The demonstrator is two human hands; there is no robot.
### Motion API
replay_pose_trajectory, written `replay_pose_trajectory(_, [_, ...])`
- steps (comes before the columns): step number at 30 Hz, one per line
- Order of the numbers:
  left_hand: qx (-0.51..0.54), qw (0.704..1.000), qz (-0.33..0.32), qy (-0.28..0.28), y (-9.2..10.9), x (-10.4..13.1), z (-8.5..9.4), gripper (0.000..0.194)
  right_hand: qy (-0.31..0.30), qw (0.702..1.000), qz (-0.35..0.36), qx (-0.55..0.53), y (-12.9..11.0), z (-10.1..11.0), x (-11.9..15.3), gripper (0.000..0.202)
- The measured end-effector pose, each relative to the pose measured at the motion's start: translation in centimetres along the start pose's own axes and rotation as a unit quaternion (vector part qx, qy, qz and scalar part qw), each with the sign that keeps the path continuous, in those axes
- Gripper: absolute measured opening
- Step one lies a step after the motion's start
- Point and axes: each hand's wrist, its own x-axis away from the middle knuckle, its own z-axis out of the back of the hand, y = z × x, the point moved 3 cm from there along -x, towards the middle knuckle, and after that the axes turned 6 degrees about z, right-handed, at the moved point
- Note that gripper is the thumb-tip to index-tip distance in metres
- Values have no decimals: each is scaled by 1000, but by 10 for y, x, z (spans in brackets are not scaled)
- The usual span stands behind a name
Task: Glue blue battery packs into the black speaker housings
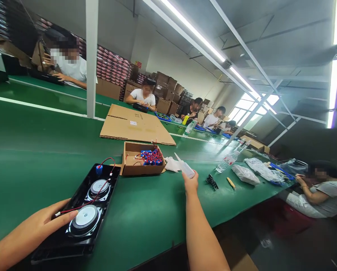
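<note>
The green table (146,205) carries a flattened cardboard carton (137,126), its white sticker and print too small to read. Nearer lies the black speaker case (82,192), open side up, its long axis slanting from near left to far right. The left hand (48,222) is the nearer one, touching it, its grip spread over the near left part with the thumb by the lower speaker (85,216). The case lies left of the right hand (191,184), whose grip is closed around a translucent squeeze bottle (187,171), nozzle angled away and leftward. Between them, farther back, sits a small open box (141,170). The water bottle (227,162) has a red-and-white label, illegible here.
</note>
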Motion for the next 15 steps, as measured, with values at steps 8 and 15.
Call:
replay_pose_trajectory(8, [63, 992, 18, -107, 29, 13, 1, 53, -10, 950, 70, -303, -67, -3, 17, 78])
replay_pose_trajectory(15, [77, 992, -41, -89, 37, 22, -4, 47, -128, 770, 118, -614, -198, -31, 71, 43])
